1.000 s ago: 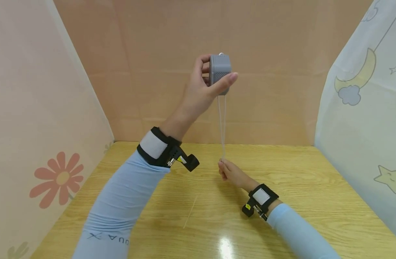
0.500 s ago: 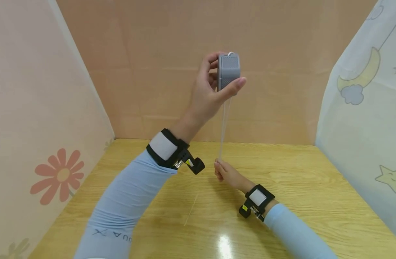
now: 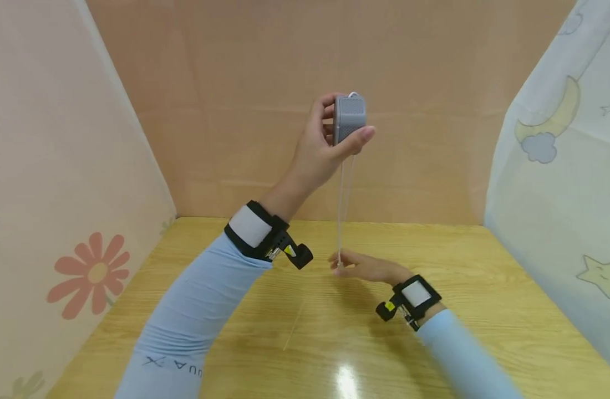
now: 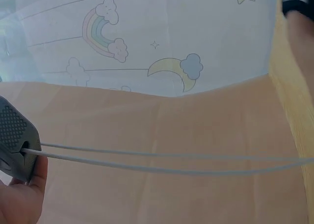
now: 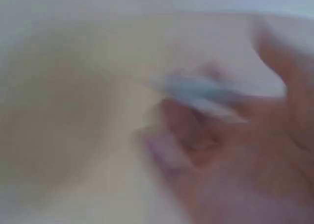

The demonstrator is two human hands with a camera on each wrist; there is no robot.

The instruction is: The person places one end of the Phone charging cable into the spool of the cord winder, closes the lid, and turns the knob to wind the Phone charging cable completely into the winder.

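My left hand is raised high at the centre and grips a small grey box with a mesh face between thumb and fingers. A doubled thin white cord runs straight down from the box to my right hand, which hovers low over the wooden table and pinches the cord's lower end at its fingertips. The left wrist view shows the grey box by my thumb, with the cord stretched across. The right wrist view is blurred: fingers around a pale streak.
Three panels close in the table: a pink back wall, a left panel with a flower print and a right curtain with moon and stars. A thin pale line lies on the tabletop between my arms.
My left hand drifted a little right, then lowered slightly with the box. My right hand turned flatter, fingers now pointing left, its wrist shifted right; the cord's end stays at its fingertips.
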